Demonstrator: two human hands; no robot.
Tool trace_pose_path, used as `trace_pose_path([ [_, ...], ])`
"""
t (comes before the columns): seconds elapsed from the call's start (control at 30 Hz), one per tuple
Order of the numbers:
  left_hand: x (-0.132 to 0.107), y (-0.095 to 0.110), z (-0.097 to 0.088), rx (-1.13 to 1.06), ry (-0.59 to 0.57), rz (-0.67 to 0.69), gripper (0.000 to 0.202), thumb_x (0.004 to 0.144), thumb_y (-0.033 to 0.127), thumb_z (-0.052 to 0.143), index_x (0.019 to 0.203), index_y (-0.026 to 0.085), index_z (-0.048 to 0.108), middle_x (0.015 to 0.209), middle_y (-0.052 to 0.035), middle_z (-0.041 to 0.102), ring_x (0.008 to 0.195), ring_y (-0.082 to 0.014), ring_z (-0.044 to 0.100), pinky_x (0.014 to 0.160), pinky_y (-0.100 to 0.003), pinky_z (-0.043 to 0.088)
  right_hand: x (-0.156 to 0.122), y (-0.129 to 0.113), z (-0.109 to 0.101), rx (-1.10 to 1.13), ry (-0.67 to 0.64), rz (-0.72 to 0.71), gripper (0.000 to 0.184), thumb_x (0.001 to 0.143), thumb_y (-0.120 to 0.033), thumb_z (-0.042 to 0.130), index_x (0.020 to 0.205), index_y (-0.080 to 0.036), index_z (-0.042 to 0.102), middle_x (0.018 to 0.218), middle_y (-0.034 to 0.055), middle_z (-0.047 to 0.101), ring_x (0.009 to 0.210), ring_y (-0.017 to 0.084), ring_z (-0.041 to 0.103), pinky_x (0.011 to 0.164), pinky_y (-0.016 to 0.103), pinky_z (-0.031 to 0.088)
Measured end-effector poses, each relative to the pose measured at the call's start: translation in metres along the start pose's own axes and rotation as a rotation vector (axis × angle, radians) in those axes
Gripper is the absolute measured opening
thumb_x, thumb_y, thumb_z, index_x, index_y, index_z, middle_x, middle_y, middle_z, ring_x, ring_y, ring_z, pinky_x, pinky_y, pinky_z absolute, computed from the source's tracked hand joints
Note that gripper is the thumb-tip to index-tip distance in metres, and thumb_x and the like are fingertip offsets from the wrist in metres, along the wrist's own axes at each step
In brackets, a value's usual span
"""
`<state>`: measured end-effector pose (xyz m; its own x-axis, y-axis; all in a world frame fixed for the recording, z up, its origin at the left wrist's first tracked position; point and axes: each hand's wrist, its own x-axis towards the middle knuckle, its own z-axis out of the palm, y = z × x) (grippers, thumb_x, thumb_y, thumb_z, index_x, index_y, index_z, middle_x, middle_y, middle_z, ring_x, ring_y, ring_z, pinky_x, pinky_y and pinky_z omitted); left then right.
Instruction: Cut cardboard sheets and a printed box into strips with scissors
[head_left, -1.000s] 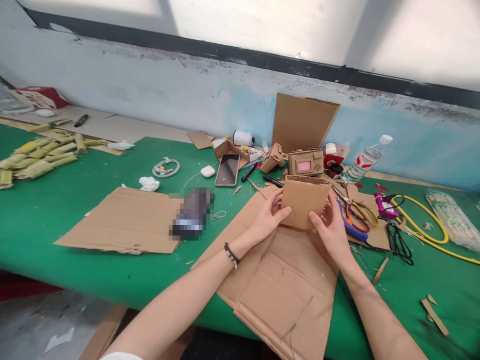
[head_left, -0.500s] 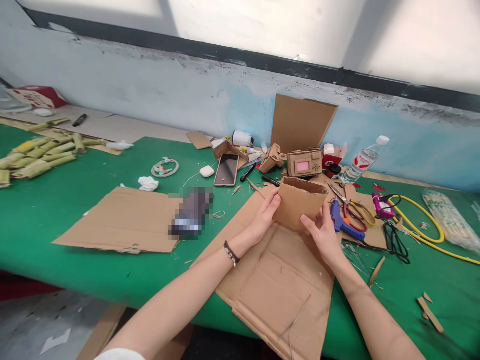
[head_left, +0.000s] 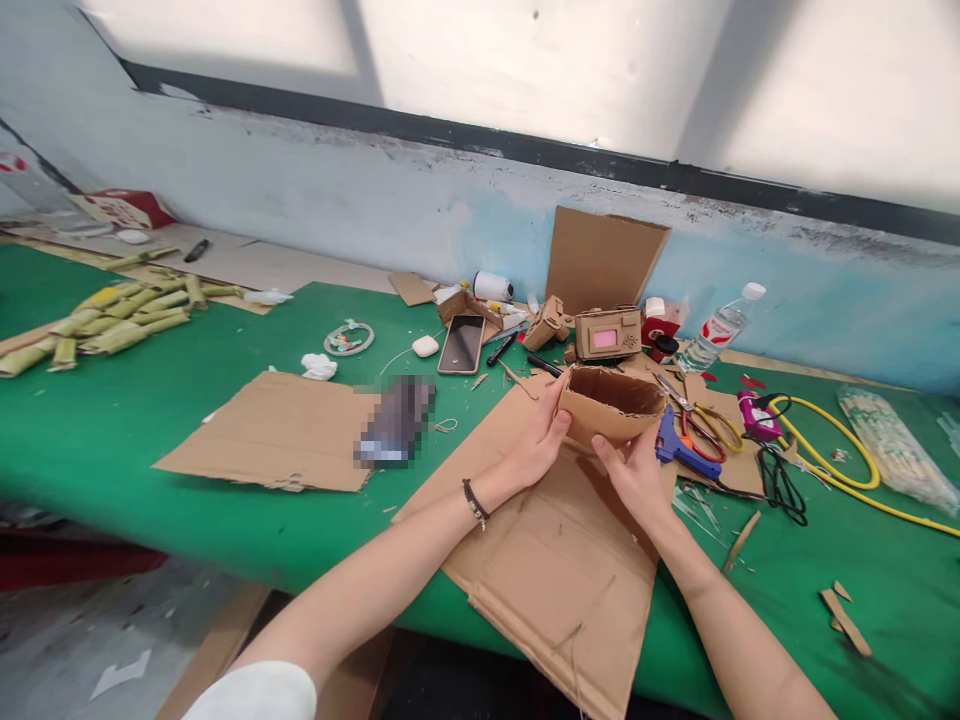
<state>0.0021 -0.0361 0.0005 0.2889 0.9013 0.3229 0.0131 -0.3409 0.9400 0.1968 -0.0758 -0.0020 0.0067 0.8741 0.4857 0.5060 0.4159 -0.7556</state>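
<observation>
A small open-topped cardboard box (head_left: 611, 405) is held between both hands above a large flattened cardboard sheet (head_left: 555, 560) on the green table (head_left: 112, 420). My left hand (head_left: 536, 445) grips the box's left side, thumb on its front. My right hand (head_left: 634, 475) cups it from below at the front right. The box is tipped so its dark inside shows. A blue glue gun (head_left: 679, 450) lies just right of the box.
Scissors (head_left: 701, 415), a yellow cable (head_left: 847, 460), a black cord (head_left: 780, 485), a pink tool (head_left: 754, 415) and a water bottle (head_left: 716, 330) lie to the right. A cardboard model with a pink screen (head_left: 607, 333), a phone (head_left: 461, 345) and another cardboard sheet (head_left: 277, 432) are behind and left. Bamboo pieces (head_left: 127, 315) lie far left.
The box has been tipped back and lowered, so its open top now faces the camera. My right hand slid under it. The view shifted slightly to the left.
</observation>
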Motion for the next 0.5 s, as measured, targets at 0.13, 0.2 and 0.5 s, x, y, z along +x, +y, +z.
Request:
trace_pose_path([
  [0.13, 0.002, -0.001, 0.003, -0.056, -0.1, 0.019, 0.083, 0.112, 0.067, 0.058, 0.183, 0.033, 0.032, 0.191, -0.0094, 0.034, 0.178, -0.0278, 0.031, 0.145, -0.052, 0.034, 0.006, 0.006, -0.006, 0.189, 0.058, 0.094, 0.107, 0.105, -0.068, 0.071, 0.183, -0.028, 0.008, 0.175, 0.0239, 0.054, 0.156, 0.037, 0.065, 0.126, 0.061, 0.059],
  [0.2, 0.003, -0.003, 0.005, -0.094, -0.121, 0.003, 0.084, 0.111, 0.064, 0.061, 0.183, 0.033, 0.03, 0.191, -0.0112, 0.033, 0.176, -0.03, 0.036, 0.139, -0.053, 0.044, 0.007, 0.008, -0.007, 0.196, 0.08, 0.128, 0.108, 0.101, -0.071, 0.075, 0.181, -0.025, 0.018, 0.17, 0.0254, 0.06, 0.151, 0.038, 0.068, 0.124, 0.061, 0.06],
  [0.5, 0.008, 0.006, -0.006, 0.108, 0.202, 0.142, 0.075, 0.111, 0.071, 0.056, 0.17, 0.026, 0.045, 0.172, -0.0175, 0.057, 0.158, -0.0327, 0.057, 0.133, -0.049, 0.046, 0.015, 0.012, -0.031, -0.087, -0.111, 0.015, 0.078, 0.112, -0.07, 0.055, 0.176, -0.026, 0.044, 0.163, 0.0178, 0.071, 0.149, 0.037, 0.07, 0.123, 0.06, 0.058],
])
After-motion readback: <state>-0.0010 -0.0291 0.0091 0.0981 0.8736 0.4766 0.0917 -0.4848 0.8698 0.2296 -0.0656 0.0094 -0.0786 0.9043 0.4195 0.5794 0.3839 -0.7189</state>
